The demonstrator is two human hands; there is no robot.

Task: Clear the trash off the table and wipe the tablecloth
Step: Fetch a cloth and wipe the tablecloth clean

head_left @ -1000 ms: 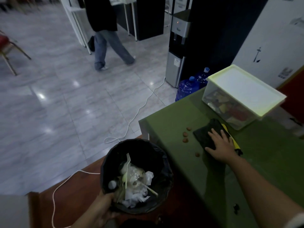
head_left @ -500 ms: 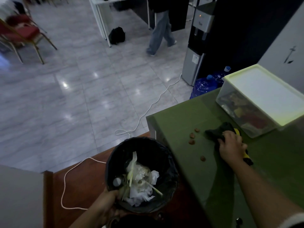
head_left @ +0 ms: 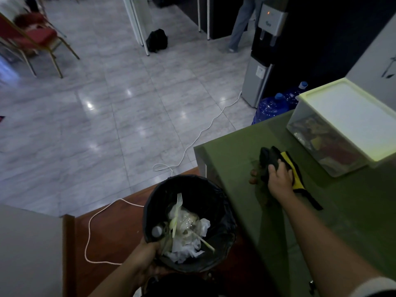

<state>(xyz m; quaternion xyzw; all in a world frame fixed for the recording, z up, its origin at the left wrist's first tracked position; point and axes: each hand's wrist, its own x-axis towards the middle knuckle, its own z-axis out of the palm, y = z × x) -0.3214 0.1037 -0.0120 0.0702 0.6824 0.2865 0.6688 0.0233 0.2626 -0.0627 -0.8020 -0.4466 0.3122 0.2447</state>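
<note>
My right hand (head_left: 278, 181) grips a dark cleaning cloth with a yellow edge (head_left: 270, 157) on the green tablecloth (head_left: 233, 159). Small brown crumbs (head_left: 252, 177) lie bunched against the cloth's left side, near the table's edge. My left hand (head_left: 147, 251) holds the rim of a black-lined trash bin (head_left: 214, 198) just below and left of the table edge. Inside the bin lie a plastic fork (head_left: 177, 209), crumpled white paper and clear plastic.
A clear storage box with a pale lid (head_left: 345, 123) stands on the table at the right. Blue water jugs (head_left: 270, 108) and a water dispenser (head_left: 263, 67) stand beyond the table. A white cable (head_left: 201, 133) runs over the tiled floor. A person's legs (head_left: 240, 28) show far back.
My right hand has curled round the cloth and dragged it left, gathering the scattered crumbs toward the table edge. The bin stays held below the edge. The person in the background walked right.
</note>
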